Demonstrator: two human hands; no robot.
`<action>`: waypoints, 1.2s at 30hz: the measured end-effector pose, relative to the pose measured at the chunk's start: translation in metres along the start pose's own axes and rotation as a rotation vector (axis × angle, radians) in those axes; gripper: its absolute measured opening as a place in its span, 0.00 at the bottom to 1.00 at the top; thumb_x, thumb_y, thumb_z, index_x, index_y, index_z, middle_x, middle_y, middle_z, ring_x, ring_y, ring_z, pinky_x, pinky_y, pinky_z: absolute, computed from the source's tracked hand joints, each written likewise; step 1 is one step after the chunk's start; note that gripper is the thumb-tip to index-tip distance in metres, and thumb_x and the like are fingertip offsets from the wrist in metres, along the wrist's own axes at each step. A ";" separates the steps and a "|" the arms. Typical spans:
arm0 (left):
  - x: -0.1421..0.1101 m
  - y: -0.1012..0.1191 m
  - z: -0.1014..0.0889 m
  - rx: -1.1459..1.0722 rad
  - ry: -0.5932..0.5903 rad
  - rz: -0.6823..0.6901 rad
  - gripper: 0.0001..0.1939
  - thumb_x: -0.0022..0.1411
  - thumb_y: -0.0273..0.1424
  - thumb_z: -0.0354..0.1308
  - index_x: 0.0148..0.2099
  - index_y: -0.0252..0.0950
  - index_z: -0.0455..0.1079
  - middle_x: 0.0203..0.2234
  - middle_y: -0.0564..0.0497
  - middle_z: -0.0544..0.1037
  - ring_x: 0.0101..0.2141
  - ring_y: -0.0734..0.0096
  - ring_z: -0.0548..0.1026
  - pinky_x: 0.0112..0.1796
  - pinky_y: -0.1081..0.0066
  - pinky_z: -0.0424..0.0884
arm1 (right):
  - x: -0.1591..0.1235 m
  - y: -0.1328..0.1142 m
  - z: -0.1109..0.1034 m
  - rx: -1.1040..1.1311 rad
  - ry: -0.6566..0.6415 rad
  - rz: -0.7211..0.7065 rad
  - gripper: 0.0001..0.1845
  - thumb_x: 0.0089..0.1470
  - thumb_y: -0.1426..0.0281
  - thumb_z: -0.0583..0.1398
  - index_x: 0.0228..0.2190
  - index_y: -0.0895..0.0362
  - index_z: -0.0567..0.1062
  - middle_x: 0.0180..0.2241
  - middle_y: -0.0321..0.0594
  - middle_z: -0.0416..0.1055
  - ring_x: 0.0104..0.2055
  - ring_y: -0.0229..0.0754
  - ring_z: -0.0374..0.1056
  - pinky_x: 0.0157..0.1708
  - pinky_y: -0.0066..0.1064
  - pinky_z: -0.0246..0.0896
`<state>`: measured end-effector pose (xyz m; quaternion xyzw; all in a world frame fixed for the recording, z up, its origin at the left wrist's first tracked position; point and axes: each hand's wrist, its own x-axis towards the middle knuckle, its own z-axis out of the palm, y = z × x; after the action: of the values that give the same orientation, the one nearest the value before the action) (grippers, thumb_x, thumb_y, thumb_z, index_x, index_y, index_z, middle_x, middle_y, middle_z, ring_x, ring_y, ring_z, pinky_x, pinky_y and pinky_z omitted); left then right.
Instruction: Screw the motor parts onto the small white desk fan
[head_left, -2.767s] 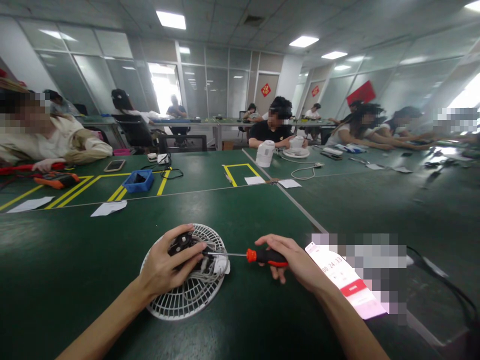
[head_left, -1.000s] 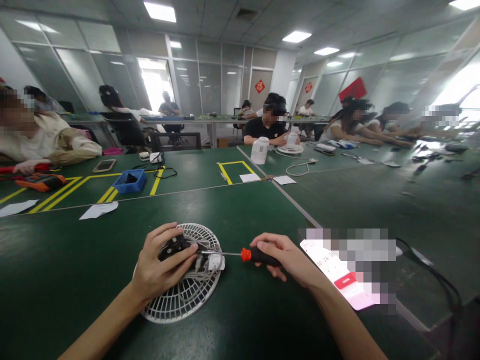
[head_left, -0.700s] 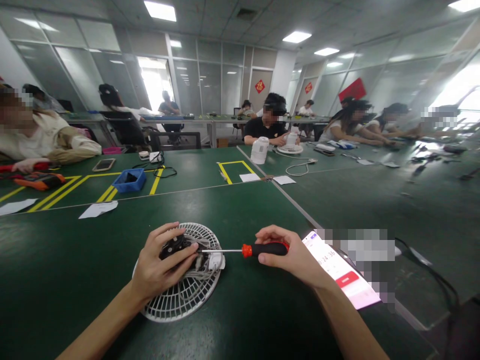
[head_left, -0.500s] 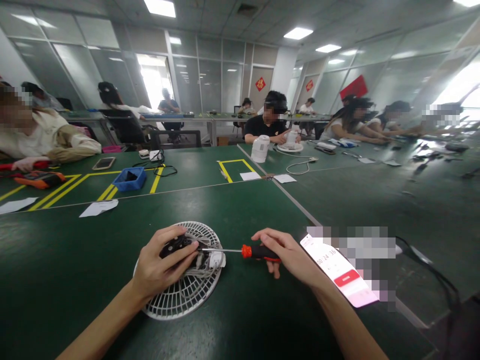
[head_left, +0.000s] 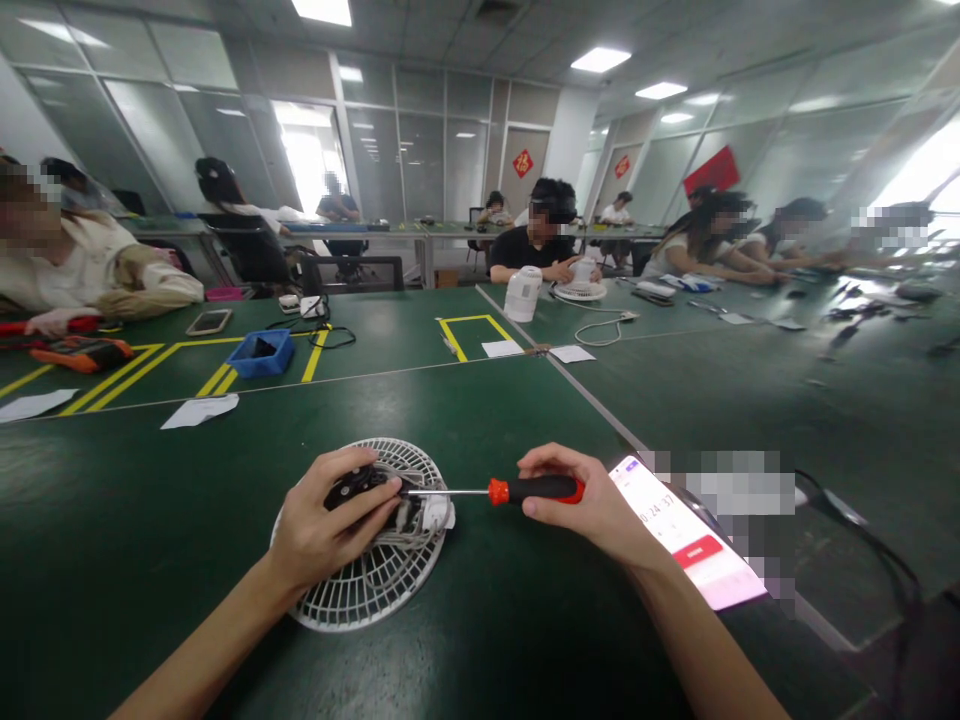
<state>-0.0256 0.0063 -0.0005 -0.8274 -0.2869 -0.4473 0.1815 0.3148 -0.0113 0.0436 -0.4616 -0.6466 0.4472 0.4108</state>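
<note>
A round white fan grille (head_left: 352, 597) lies on the green table, with a black motor part (head_left: 351, 487) and a bundle of pale cable (head_left: 409, 535) on top of it. My left hand (head_left: 330, 520) is wrapped over the black part, its fingers closed on it. From the right, my right hand (head_left: 574, 495) grips the red and black handle of a screwdriver (head_left: 536, 489) between thumb and fingers. The shaft lies level and its tip meets the black part by my left fingertips; the exact contact point is hidden.
A phone (head_left: 694, 545) showing a timer lies beside my right forearm. Farther off are a blue bin (head_left: 260, 353), paper slips (head_left: 200, 411), a white fan body (head_left: 523, 294) and an orange multimeter (head_left: 82, 353). Several people sit around the tables, one (head_left: 544, 240) opposite me.
My right fingers have shifted back and forth around the screwdriver handle, and the handle has turned. My left hand keeps its hold on the black part. The view has shifted slightly.
</note>
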 end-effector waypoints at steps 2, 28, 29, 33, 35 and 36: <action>0.000 0.001 0.000 0.001 0.008 0.000 0.18 0.57 0.23 0.69 0.50 0.41 0.78 0.52 0.44 0.73 0.49 0.59 0.76 0.47 0.56 0.81 | 0.001 0.001 0.002 0.019 -0.015 0.006 0.20 0.47 0.60 0.73 0.41 0.53 0.79 0.39 0.39 0.77 0.41 0.45 0.74 0.43 0.37 0.70; 0.002 0.004 0.000 0.045 0.081 -0.019 0.15 0.57 0.26 0.70 0.44 0.37 0.70 0.52 0.42 0.73 0.49 0.60 0.77 0.43 0.63 0.82 | 0.003 0.005 0.007 0.116 -0.010 0.077 0.19 0.58 0.51 0.63 0.41 0.54 0.76 0.36 0.40 0.77 0.32 0.42 0.74 0.28 0.32 0.70; 0.001 0.004 0.000 0.029 0.080 -0.035 0.16 0.57 0.27 0.70 0.45 0.37 0.69 0.52 0.42 0.74 0.49 0.60 0.77 0.43 0.63 0.83 | 0.003 0.005 0.008 0.117 -0.019 0.126 0.22 0.60 0.49 0.61 0.43 0.54 0.75 0.33 0.39 0.76 0.27 0.41 0.73 0.23 0.30 0.67; 0.001 0.003 0.001 -0.061 0.080 -0.089 0.27 0.55 0.28 0.71 0.54 0.38 0.63 0.53 0.40 0.74 0.51 0.58 0.78 0.44 0.61 0.82 | 0.001 0.003 0.008 0.028 -0.036 0.161 0.23 0.59 0.49 0.61 0.44 0.55 0.74 0.21 0.31 0.69 0.17 0.35 0.64 0.16 0.25 0.57; -0.001 0.002 0.002 -0.118 0.075 -0.106 0.34 0.55 0.27 0.70 0.60 0.39 0.60 0.55 0.39 0.74 0.52 0.57 0.78 0.47 0.58 0.82 | 0.001 0.002 0.006 -0.002 -0.020 0.117 0.21 0.58 0.52 0.64 0.43 0.54 0.75 0.23 0.32 0.70 0.20 0.35 0.64 0.17 0.25 0.57; -0.002 0.001 0.003 -0.145 0.069 -0.114 0.37 0.56 0.26 0.70 0.63 0.40 0.57 0.57 0.38 0.73 0.53 0.57 0.78 0.48 0.57 0.81 | 0.000 0.002 0.006 -0.009 -0.011 0.097 0.20 0.57 0.53 0.65 0.43 0.54 0.75 0.25 0.33 0.72 0.22 0.36 0.65 0.18 0.25 0.58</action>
<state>-0.0237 0.0067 -0.0035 -0.8049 -0.2941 -0.5046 0.1053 0.3099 -0.0117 0.0402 -0.4918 -0.6279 0.4661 0.3828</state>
